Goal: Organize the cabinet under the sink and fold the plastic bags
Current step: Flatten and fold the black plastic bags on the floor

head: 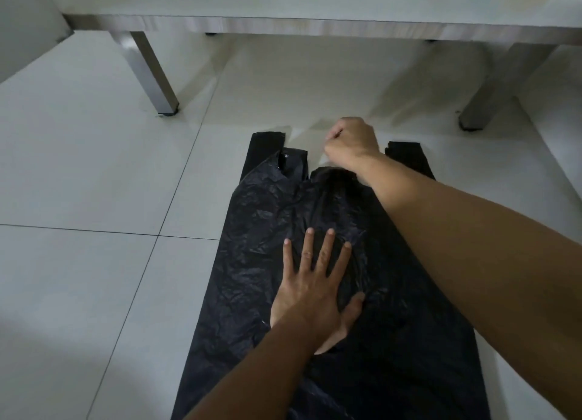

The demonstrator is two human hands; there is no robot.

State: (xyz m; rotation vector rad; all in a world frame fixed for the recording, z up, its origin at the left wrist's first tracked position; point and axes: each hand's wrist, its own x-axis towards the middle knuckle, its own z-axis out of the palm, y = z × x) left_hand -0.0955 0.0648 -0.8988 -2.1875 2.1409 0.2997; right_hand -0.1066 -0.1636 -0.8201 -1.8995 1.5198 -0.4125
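While flat on floor tiles (94,174), unlabelled black bag (393,309): left hand (311,287) splayed atop, right hand (352,142) fisted.

The light is dim and soft, with a greyish cast. The white floor tiles (94,174) look brightest at the left and grow darker toward the lower corners. A broad shadow lies under the table (315,26). The black plastic bag (393,293) shows faint sheen on its wrinkles. Straight lines bend near the edges from the wide lens. The right hand (351,144) is slightly blurred.
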